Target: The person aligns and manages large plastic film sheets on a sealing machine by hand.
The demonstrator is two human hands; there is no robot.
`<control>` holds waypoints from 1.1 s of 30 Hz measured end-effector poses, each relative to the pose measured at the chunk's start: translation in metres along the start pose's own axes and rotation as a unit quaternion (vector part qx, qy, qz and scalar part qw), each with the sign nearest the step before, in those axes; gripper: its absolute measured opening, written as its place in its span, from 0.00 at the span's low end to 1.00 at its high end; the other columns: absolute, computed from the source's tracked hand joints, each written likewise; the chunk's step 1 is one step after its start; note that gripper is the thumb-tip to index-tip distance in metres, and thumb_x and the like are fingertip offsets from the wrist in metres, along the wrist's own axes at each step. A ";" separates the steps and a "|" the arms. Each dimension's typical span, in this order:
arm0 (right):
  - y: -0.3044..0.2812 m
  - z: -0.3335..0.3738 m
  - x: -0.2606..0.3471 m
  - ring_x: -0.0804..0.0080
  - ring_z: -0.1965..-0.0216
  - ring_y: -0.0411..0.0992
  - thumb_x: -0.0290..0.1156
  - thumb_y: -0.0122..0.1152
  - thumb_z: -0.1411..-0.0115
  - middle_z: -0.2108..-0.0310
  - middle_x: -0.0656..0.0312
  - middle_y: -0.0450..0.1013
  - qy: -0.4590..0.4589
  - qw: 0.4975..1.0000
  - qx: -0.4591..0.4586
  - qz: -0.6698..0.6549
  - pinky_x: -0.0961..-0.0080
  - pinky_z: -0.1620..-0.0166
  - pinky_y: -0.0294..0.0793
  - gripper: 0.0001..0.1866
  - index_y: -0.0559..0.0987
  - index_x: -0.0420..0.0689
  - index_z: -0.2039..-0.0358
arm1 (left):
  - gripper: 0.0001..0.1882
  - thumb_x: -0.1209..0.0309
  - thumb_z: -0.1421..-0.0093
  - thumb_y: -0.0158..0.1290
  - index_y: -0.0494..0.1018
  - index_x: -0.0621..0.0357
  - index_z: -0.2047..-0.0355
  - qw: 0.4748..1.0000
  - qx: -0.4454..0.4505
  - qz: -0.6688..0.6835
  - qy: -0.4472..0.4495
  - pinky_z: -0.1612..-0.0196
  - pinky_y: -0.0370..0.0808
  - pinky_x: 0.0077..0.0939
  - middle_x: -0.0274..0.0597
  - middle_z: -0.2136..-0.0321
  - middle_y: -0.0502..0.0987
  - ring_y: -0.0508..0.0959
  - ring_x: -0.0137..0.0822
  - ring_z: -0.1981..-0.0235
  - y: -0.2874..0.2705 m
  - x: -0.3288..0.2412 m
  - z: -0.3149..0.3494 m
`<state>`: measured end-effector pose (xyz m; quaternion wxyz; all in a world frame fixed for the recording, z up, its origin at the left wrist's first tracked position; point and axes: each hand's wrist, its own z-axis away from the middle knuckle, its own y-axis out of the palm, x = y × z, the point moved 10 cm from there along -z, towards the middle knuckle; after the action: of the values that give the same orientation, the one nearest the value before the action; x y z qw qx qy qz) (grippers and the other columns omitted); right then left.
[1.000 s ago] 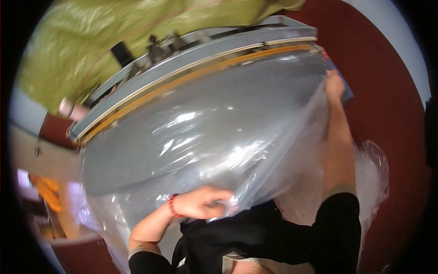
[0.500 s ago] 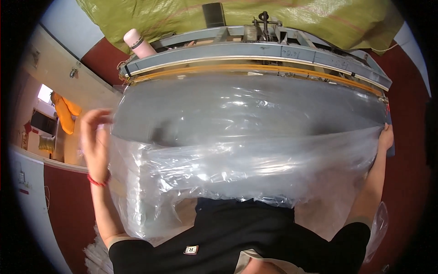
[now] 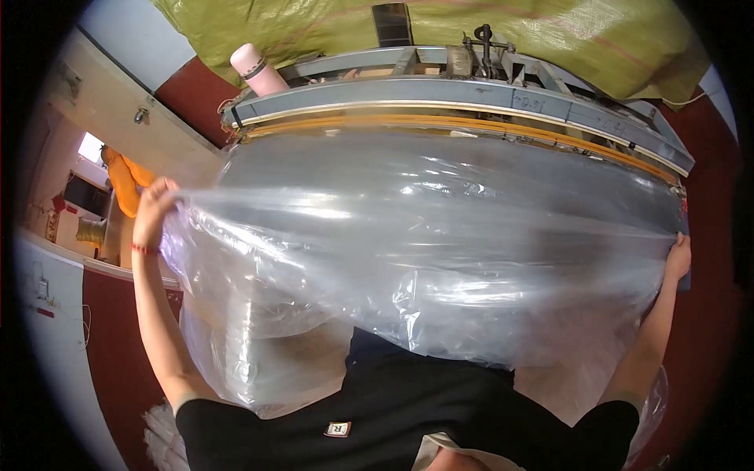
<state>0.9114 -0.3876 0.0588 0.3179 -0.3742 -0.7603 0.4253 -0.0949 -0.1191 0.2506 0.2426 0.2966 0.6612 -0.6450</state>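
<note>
A wide sheet of clear plastic film (image 3: 440,275) stretches across in front of me, over a grey surface, and hangs down toward my body. My left hand (image 3: 155,206), with a red band at the wrist, is closed on the film's left edge and pulls it taut in long creases. At the far right, my right hand (image 3: 680,255) pinches the film's other edge. Both arms are spread wide. Loose folds of film drape below each hand. Fingertips are partly hidden by the plastic.
A grey metal frame (image 3: 377,96) with orange strips (image 3: 440,122) along its front runs behind the film. A pink bottle (image 3: 259,71) stands on its left end, and a black clamp (image 3: 486,51) rises near its middle. Olive-green sheeting (image 3: 550,31) hangs behind. More bundled plastic (image 3: 163,439) lies lower left.
My left hand, open beside the film before, has closed on its left edge and drawn it taut. The right hand keeps its hold. The view has shifted slightly.
</note>
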 end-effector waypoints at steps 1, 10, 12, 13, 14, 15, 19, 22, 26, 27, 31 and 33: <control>0.002 0.001 0.000 0.45 0.63 0.66 0.47 0.36 0.41 0.66 0.48 0.69 -0.005 1.000 0.004 -0.001 0.55 0.65 0.64 0.19 0.69 0.46 0.64 | 0.11 0.84 0.58 0.46 0.69 0.65 0.71 0.991 -0.095 -0.091 -0.030 0.68 0.68 0.21 0.40 0.73 0.73 0.72 0.30 0.72 -0.017 -0.009 -0.009; 0.002 0.000 -0.004 0.44 0.64 0.66 0.47 0.36 0.41 0.66 0.47 0.69 0.002 1.000 0.001 -0.031 0.55 0.65 0.64 0.20 0.69 0.44 0.64 | 0.29 0.60 0.48 0.48 0.57 0.56 0.46 0.888 0.103 -0.298 0.335 0.44 0.51 0.43 0.46 0.43 0.53 0.50 0.46 0.41 0.227 -0.026 0.012; -0.001 0.001 0.001 0.45 0.64 0.66 0.48 0.36 0.41 0.65 0.48 0.69 -0.009 1.000 0.000 -0.024 0.56 0.65 0.64 0.20 0.69 0.45 0.63 | 0.31 0.58 0.46 0.45 0.53 0.58 0.45 0.923 0.121 -0.336 0.146 0.43 0.46 0.44 0.48 0.41 0.47 0.45 0.47 0.40 0.220 0.032 -0.016; -0.001 0.002 0.002 0.45 0.64 0.66 0.48 0.36 0.41 0.65 0.48 0.69 -0.010 1.000 0.000 -0.024 0.56 0.65 0.64 0.20 0.69 0.45 0.63 | 0.31 0.58 0.46 0.45 0.53 0.58 0.45 0.923 0.107 -0.321 0.183 0.43 0.46 0.44 0.48 0.41 0.47 0.45 0.47 0.40 0.218 0.032 -0.020; -0.002 0.002 0.000 0.46 0.64 0.66 0.48 0.36 0.41 0.65 0.48 0.69 -0.003 1.000 -0.003 -0.022 0.57 0.65 0.64 0.20 0.69 0.45 0.63 | 0.31 0.58 0.46 0.46 0.53 0.58 0.45 0.934 0.115 -0.291 0.175 0.42 0.46 0.44 0.48 0.42 0.47 0.46 0.47 0.40 0.218 0.038 -0.027; -0.002 0.001 -0.002 0.46 0.63 0.66 0.48 0.36 0.41 0.65 0.49 0.69 0.004 1.000 -0.007 -0.022 0.58 0.65 0.64 0.20 0.69 0.45 0.63 | 0.31 0.59 0.46 0.46 0.54 0.59 0.45 0.941 0.131 -0.281 0.134 0.42 0.46 0.44 0.49 0.42 0.48 0.46 0.47 0.40 0.219 0.050 -0.033; 0.014 -0.009 -0.018 0.48 0.62 0.66 0.48 0.36 0.41 0.64 0.49 0.69 0.000 1.000 0.000 -0.001 0.59 0.64 0.65 0.20 0.69 0.46 0.63 | 0.31 0.59 0.44 0.44 0.50 0.59 0.44 0.892 0.129 -0.281 0.330 0.42 0.47 0.38 0.46 0.42 0.49 0.47 0.46 0.40 0.251 0.010 -0.024; 0.026 -0.020 -0.042 0.54 0.63 0.68 0.48 0.39 0.41 0.66 0.52 0.71 0.006 0.999 -0.015 -0.050 0.65 0.63 0.65 0.21 0.70 0.44 0.62 | 0.25 0.61 0.44 0.44 0.60 0.64 0.50 0.908 0.102 -0.264 0.310 0.45 0.54 0.35 0.50 0.47 0.59 0.55 0.48 0.44 0.261 -0.002 -0.038; 0.020 -0.026 -0.078 0.71 0.67 0.67 0.48 0.45 0.43 0.71 0.62 0.70 0.043 0.910 0.016 -0.412 0.75 0.62 0.64 0.22 0.72 0.41 0.65 | 0.16 0.68 0.48 0.49 0.69 0.63 0.60 0.925 0.001 -0.201 0.323 0.57 0.66 0.33 0.48 0.64 0.73 0.71 0.46 0.61 0.253 -0.023 -0.061; 0.012 -0.025 -0.087 0.76 0.68 0.65 0.47 0.47 0.43 0.71 0.66 0.69 0.069 0.845 0.030 -0.530 0.78 0.62 0.64 0.21 0.73 0.40 0.66 | 0.16 0.70 0.50 0.51 0.70 0.61 0.60 0.940 -0.009 -0.211 0.269 0.60 0.68 0.32 0.47 0.68 0.74 0.73 0.44 0.65 0.254 -0.015 -0.072; -0.050 -0.014 -0.111 0.77 0.64 0.65 0.43 0.49 0.43 0.67 0.65 0.68 0.086 0.738 0.036 -0.668 0.80 0.58 0.63 0.16 0.72 0.42 0.64 | 0.10 0.75 0.54 0.54 0.72 0.62 0.69 0.935 -0.137 -0.117 0.306 0.67 0.68 0.30 0.45 0.76 0.73 0.72 0.43 0.71 0.247 -0.023 -0.082; -0.072 -0.007 -0.119 0.75 0.63 0.65 0.43 0.49 0.43 0.66 0.65 0.68 0.085 0.745 0.021 -0.662 0.78 0.58 0.64 0.16 0.71 0.42 0.64 | 0.09 0.77 0.56 0.55 0.72 0.63 0.72 0.944 -0.143 -0.103 0.280 0.67 0.68 0.30 0.45 0.77 0.71 0.71 0.43 0.72 0.249 -0.018 -0.088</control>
<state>0.9578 -0.5103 0.1056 0.5908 0.1949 -0.7777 0.0903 0.0990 -0.0345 0.0909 0.0195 0.3574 0.8149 -0.4558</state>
